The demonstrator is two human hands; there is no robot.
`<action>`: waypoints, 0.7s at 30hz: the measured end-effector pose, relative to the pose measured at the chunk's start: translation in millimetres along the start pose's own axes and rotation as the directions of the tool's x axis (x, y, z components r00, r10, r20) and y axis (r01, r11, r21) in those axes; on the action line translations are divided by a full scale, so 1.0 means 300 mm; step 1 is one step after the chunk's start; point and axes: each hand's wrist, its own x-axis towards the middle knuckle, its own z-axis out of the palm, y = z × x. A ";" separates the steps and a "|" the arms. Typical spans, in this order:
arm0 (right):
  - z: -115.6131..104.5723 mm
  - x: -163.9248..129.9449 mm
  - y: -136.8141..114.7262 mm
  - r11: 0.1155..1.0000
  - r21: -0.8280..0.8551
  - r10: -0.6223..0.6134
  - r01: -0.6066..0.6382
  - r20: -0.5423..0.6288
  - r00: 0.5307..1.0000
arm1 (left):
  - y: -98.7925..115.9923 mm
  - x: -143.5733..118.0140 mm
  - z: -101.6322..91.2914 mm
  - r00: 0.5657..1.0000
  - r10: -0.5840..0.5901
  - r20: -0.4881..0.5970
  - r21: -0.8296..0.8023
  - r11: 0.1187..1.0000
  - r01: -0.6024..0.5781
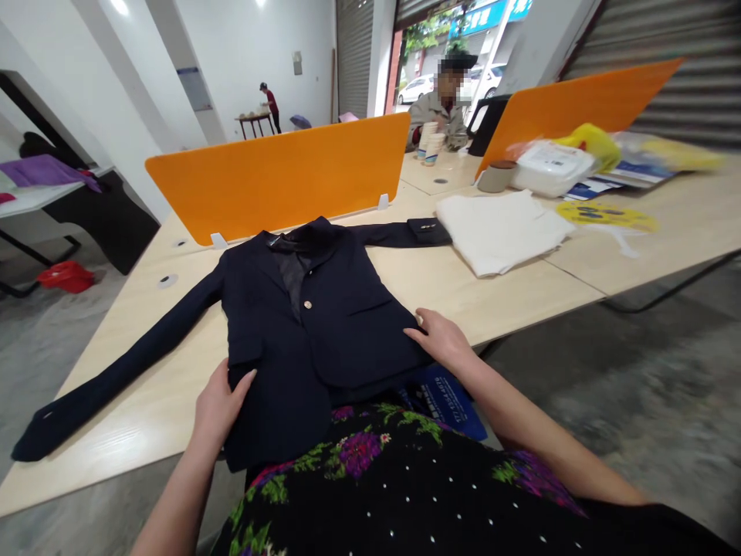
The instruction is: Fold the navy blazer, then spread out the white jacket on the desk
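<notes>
A dark navy blazer (347,316) lies front side up on the light wooden table (127,386), one gold button fastened at its middle. Its one sleeve stretches out to the lower left, and the other reaches right, the cuff with small buttons by the white cloth. My left hand (223,401) pinches the blazer's left side edge near the pocket flap, thumb on top and fingers partly hidden. On the opposite side edge, my right hand (441,337) grips near the hem between thumb and fingers. The hem hangs over the table's front edge against my floral clothing.
Behind the blazer stands an orange divider (283,177). To the right lie a folded white cloth (503,230), a tape roll (496,177), a white plastic box (553,166) and a yellow fan (605,216). A person (443,108) sits across the table near paper cups (431,143).
</notes>
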 end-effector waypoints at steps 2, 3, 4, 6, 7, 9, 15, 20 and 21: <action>0.005 0.021 0.032 0.997 0.042 0.069 -0.069 0.005 0.998 | 0.040 0.037 0.019 0.999 -0.021 -0.028 0.041 0.999 0.023; 0.001 0.034 0.051 0.993 0.053 0.107 -0.106 -0.013 0.994 | 0.050 0.051 0.024 0.998 -0.048 -0.044 0.059 0.997 0.051; -0.006 0.045 0.072 0.988 0.050 0.148 -0.146 -0.037 0.988 | 0.055 0.062 0.027 0.996 -0.072 -0.053 0.072 0.995 0.076; -0.028 0.056 0.108 0.977 0.013 0.215 -0.215 -0.061 0.975 | 0.050 0.065 0.029 0.993 -0.104 -0.050 0.086 0.990 0.108; -0.041 0.052 0.117 0.974 -0.014 0.227 -0.228 -0.064 0.972 | 0.043 0.057 0.028 0.992 -0.111 -0.053 0.083 0.990 0.115; -0.070 0.025 0.106 0.981 -0.050 0.179 -0.186 -0.121 0.976 | 0.031 0.021 0.022 0.991 -0.057 -0.124 0.064 0.996 0.065; -0.111 -0.131 -0.130 0.876 0.192 -0.432 0.443 -0.101 0.896 | 0.110 -0.137 -0.023 0.775 0.575 -0.264 0.214 0.818 -0.534; -0.047 -0.171 -0.276 0.732 0.120 -0.679 0.671 0.199 0.706 | 0.222 -0.200 0.002 0.742 0.622 0.249 0.336 0.663 -0.669; -0.036 -0.165 -0.279 0.731 0.115 -0.680 0.673 0.208 0.703 | 0.231 -0.202 0.013 0.743 0.595 0.306 0.365 0.647 -0.669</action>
